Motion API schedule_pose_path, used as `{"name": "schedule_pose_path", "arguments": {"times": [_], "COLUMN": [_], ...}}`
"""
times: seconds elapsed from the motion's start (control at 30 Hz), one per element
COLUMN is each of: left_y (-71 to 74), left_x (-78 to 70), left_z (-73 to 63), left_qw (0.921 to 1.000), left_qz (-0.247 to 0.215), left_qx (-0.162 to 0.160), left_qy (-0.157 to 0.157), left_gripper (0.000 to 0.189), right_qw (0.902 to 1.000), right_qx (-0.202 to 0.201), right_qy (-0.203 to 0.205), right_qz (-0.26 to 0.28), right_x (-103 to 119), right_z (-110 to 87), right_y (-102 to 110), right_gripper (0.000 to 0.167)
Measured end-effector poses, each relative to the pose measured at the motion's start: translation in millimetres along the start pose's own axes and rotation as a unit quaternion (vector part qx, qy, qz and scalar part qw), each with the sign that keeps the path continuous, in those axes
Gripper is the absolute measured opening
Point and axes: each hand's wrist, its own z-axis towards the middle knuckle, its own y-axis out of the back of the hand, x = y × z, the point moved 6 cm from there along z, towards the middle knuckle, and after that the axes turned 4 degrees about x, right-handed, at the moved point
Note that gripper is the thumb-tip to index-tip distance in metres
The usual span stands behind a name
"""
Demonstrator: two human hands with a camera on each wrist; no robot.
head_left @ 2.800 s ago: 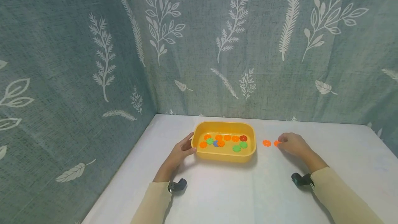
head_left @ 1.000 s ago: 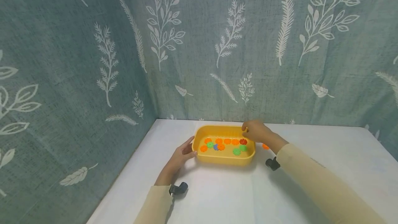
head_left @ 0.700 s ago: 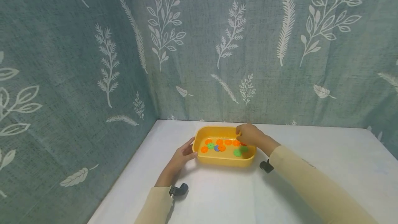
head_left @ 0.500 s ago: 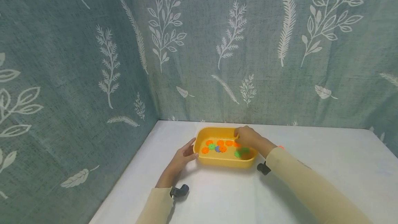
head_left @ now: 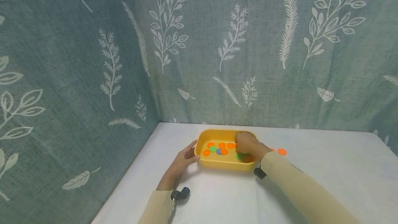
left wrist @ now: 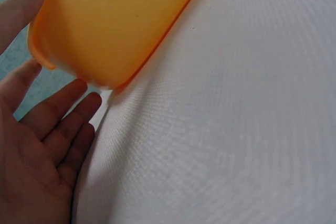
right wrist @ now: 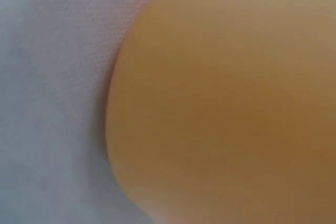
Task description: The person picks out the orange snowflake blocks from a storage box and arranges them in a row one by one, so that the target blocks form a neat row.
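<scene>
A yellow plastic tray point(head_left: 217, 165) on the white table holds several small notched plastic discs. Orange discs point(head_left: 206, 152) are the most common; a green disc point(head_left: 212, 149) and a blue disc point(head_left: 219, 151) lie among them. My left hand point(head_left: 181, 161) holds the tray's left end, thumb at the front corner and fingers behind; in the left wrist view, thumb and index fingertip meet the rim. My right hand point(head_left: 247, 144) reaches down into the tray's right part, over another green disc point(head_left: 238, 156). Its fingertips are hidden, so I cannot tell what it holds.
Two more orange discs point(head_left: 282, 151) lie on the white table point(head_left: 217, 196) right of the tray, one partly behind the right sleeve point(head_left: 289, 179). A leaf-patterned curtain point(head_left: 199, 51) borders the table's back and left. The tray's wall point(right wrist: 226, 98) fills the right wrist view.
My right hand has moved left from the orange discs on the table, over the tray's right rim and down inside. It now covers the red disc. The left hand stays at the tray's end.
</scene>
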Motion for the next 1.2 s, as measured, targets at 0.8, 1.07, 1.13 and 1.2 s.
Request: {"name": "schedule_pose_path", "arguments": {"times": [0.8, 1.07, 1.13, 1.2], "left_y": [-2.1, -1.9, -1.4, -1.3], "left_x": [-0.7, -0.4, 0.0, 0.3], "left_z": [-1.5, -1.4, -1.0, -0.9], "left_qw": [1.0000, 0.9999, 0.9999, 0.9999], "left_qz": [-0.007, -0.009, -0.010, -0.012], "left_qx": [-0.004, -0.003, -0.004, -0.005], "left_qy": [-0.003, -0.007, -0.008, -0.008], "left_gripper": [0.074, 0.074, 0.074, 0.074], "right_qw": [0.9966, 0.9961, 0.9962, 0.9961], "right_qx": [0.037, 0.031, 0.028, 0.033], "right_qy": [-0.051, -0.051, -0.051, -0.051], "right_qz": [-0.053, -0.065, -0.064, -0.063], "right_x": [1.4, 2.8, 2.2, 1.7], "right_z": [4.7, 6.4, 7.1, 7.3], "right_y": [-8.0, -6.8, -7.0, -8.0], "right_gripper": [0.013, 0.015, 0.013, 0.011]}}
